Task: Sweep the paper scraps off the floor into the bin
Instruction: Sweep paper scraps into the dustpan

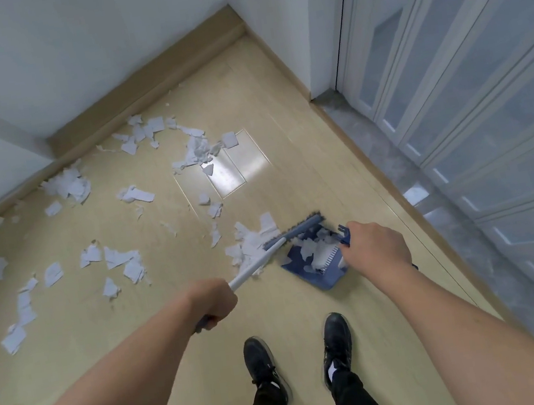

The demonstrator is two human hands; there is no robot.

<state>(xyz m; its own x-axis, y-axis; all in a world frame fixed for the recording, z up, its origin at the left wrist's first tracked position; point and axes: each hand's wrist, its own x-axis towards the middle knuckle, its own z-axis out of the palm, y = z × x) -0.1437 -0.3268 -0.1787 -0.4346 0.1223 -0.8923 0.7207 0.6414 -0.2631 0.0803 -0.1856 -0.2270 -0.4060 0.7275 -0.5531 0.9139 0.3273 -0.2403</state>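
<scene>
The job looks barely begun: the left hand (216, 301) has its grip clenched round the broom (292, 233) handle, pushing a small heap of paper scraps (248, 248) at the mouth of the blue dustpan (313, 264), which the right hand (378, 246) holds by its handle with fingers wrapped round it. A few pieces already lie in the pan. Most scraps lie strewn over the floor (278, 103) toward the skirting, and I see no bin.

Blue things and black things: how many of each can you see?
Blue: 2, the broom head and the dustpan.
Black: 2, the left shoe and the right shoe.
Total: 4.
</scene>
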